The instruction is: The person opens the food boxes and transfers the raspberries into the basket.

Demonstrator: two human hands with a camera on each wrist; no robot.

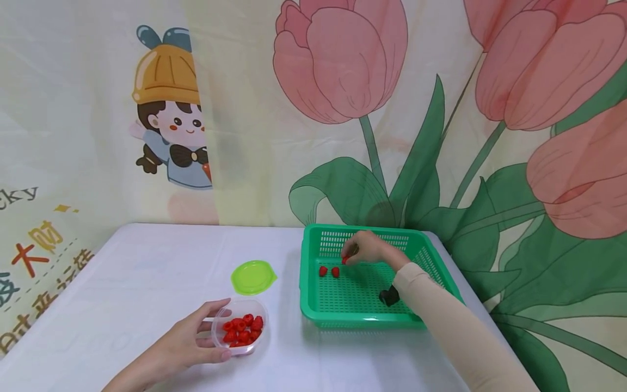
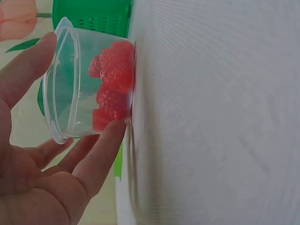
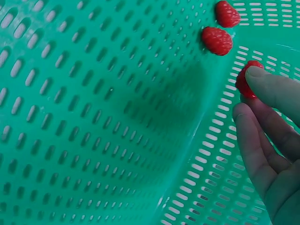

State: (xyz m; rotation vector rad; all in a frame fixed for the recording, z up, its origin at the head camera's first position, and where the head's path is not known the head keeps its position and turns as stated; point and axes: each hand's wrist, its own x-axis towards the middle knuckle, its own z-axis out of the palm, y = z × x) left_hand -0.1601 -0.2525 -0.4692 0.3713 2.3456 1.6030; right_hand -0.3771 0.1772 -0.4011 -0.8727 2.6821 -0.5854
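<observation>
My left hand (image 1: 188, 337) holds a clear plastic cup (image 2: 63, 79) of raspberries (image 1: 243, 329), thumb on one side and fingers on the other. The cup stands upright on the white table. Over the green basket (image 1: 362, 316), my right hand (image 1: 368, 247) pinches one raspberry (image 3: 249, 79) between thumb and fingers. That berry is held above the basket floor, close to the perforated wall. Two more raspberries (image 3: 218, 41) lie side by side on the basket floor, left of the right hand in the head view.
A bright green lid (image 1: 253, 277) lies flat on the table (image 1: 171, 267) behind the cup. A small black object (image 1: 389, 295) shows beside the right sleeve, over the basket. Behind the table hangs a printed cloth (image 1: 250, 109) with tulips and a cartoon figure.
</observation>
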